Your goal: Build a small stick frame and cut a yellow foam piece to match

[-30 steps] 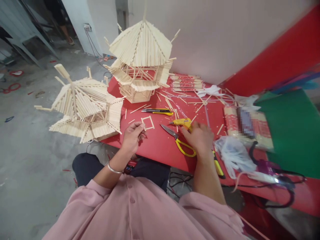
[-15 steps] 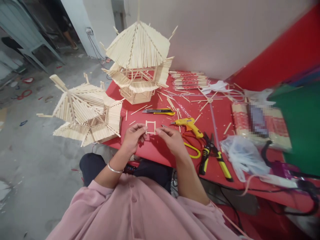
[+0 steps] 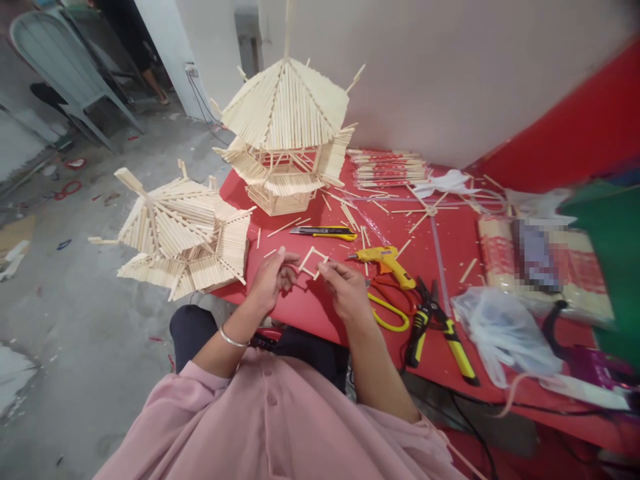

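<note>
My right hand (image 3: 344, 288) pinches a small square frame (image 3: 307, 258) of pale wooden sticks at its right side, holding it tilted above the red table. Just left of the frame, my left hand (image 3: 271, 281) has its fingers apart and slightly curled, with nothing visible in them. A yellow utility knife (image 3: 325, 232) lies beyond the frame. To the right of my right hand are a yellow glue gun (image 3: 387, 261), scissors (image 3: 390, 315) with a yellow handle, and black-and-yellow cutters (image 3: 440, 327).
Two stick-built pavilion models stand here: a tall one (image 3: 285, 110) at the back and a lower one (image 3: 170, 227) at left. Bundled sticks (image 3: 390, 168), loose sticks, a plastic bag (image 3: 505, 327) and packaged sticks (image 3: 590, 267) occupy the red table (image 3: 320, 310). A chair (image 3: 70, 60) stands far left.
The square frame has turned to a slant and moved right with my right hand. My left fingers have come off its left side. The whole view has shifted slightly.
</note>
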{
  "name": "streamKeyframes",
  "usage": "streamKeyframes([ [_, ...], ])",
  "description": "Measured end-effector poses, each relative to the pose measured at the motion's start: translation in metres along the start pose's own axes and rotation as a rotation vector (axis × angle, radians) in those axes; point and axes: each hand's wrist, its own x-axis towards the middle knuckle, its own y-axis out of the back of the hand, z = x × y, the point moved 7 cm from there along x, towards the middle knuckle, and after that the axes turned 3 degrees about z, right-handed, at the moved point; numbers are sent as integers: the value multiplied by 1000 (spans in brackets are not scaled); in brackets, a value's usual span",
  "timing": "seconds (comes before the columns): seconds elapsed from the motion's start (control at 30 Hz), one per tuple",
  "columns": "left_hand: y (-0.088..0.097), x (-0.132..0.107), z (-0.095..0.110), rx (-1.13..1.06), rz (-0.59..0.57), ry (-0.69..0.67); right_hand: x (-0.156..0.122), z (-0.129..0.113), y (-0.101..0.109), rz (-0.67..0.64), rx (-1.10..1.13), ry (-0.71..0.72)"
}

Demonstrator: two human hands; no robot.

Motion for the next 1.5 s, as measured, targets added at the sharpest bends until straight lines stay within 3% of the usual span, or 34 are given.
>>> streamKeyframes([
  [0.27, 14, 10, -12, -54, 54, -81, 1, 5, -11, 43, 118, -32],
  [0.8, 4, 15, -18, -61, 57, -245, 13, -5, -49, -88, 289, -4],
  [1.1, -10, 16, -21, -104, -74, -265, 11, 3, -49, -128, 322, -64],
  [1.3, -7, 9, -9, -222, -124, -367, 8, 8, -51, -174, 399, -155],
  [1.5, -19, 5, -2, -333, -254, -340, 5, 15, -54, -230, 485, -242],
])
